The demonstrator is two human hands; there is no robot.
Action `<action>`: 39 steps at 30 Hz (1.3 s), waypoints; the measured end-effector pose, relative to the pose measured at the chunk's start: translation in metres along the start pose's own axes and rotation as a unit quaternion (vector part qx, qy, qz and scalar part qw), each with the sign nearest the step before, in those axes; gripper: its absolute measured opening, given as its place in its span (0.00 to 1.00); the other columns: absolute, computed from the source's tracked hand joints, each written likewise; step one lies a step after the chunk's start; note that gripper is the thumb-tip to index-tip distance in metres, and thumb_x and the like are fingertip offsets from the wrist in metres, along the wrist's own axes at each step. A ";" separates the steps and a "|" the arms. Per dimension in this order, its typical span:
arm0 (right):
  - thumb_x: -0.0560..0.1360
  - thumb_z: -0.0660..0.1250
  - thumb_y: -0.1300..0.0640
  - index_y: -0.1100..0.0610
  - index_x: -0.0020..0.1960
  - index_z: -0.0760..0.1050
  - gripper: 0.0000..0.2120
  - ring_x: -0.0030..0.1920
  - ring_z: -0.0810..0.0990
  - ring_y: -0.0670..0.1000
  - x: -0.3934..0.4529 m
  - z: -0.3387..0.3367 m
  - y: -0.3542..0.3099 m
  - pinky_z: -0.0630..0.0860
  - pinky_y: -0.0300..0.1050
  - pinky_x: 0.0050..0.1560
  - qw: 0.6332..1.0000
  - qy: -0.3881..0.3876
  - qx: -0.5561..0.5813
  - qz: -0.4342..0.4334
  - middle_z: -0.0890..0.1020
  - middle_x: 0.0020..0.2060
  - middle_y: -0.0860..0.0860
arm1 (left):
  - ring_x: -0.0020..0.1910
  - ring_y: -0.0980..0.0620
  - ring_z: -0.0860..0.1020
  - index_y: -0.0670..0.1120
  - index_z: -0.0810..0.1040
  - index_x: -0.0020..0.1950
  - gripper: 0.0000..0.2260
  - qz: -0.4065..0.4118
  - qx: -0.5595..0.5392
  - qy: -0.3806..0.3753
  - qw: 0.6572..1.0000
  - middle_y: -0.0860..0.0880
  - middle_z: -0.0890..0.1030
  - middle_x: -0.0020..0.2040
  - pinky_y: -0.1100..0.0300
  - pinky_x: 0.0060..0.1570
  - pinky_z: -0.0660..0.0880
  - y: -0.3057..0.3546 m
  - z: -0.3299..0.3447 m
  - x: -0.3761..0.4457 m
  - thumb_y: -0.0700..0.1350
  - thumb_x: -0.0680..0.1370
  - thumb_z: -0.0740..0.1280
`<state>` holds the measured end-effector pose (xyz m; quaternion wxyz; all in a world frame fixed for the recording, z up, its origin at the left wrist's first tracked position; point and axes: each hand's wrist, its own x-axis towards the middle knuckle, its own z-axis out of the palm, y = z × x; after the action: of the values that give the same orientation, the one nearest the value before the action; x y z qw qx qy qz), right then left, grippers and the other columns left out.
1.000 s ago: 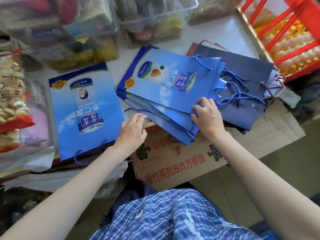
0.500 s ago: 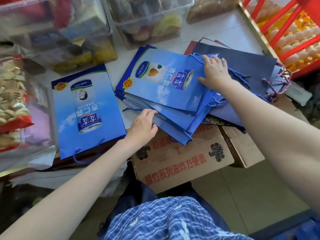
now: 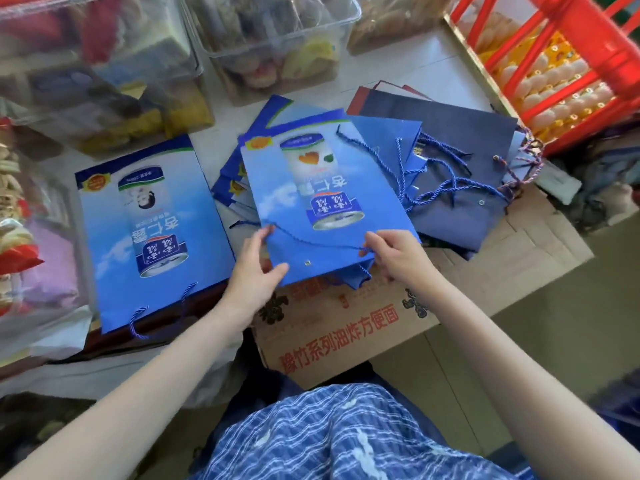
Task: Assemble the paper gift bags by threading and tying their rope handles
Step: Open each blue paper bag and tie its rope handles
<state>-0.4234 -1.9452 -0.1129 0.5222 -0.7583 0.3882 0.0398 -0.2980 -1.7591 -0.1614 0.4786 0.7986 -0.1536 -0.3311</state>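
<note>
Both hands at the near edge of a flat blue gift bag (image 3: 332,209)

Left hand (image 3: 254,271) grips the bag's near-left edge; right hand (image 3: 394,254) pinches the blue rope (image 3: 311,239) crossing it (bag tops a pile over a cardboard box (image 3: 346,334)).

Top bag (image 3: 329,209): flat on bag stack (image 3: 235,181), near edge over carton (image 3: 346,337). Rope (image 3: 311,240): across top bag's near end, between left hand (image 3: 254,271) and right hand (image 3: 394,258). Single bag (image 3: 152,230): left of stack, apart. Dark bags (image 3: 460,140): right of stack, loose ropes (image 3: 446,181) on them. Bins (image 3: 277,39): behind bags. Crate (image 3: 571,64): far right, behind dark bags. Carton: before stack, under its near edge.
</note>
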 end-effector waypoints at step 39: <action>0.70 0.74 0.55 0.59 0.37 0.80 0.07 0.26 0.68 0.44 -0.015 -0.093 -0.090 0.66 0.37 0.27 0.978 0.186 -0.072 -0.061 0.74 0.26 0.49 | 0.42 0.50 0.76 0.43 0.77 0.56 0.12 0.346 0.220 0.086 0.908 0.52 0.76 0.44 0.64 0.43 0.67 0.169 -0.024 -0.006 0.40 0.73 0.71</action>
<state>-0.4095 -1.9992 0.0045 0.3861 -0.8104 0.4279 -0.1057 -0.2743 -1.8234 -0.0048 0.3867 0.8054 -0.4479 -0.0328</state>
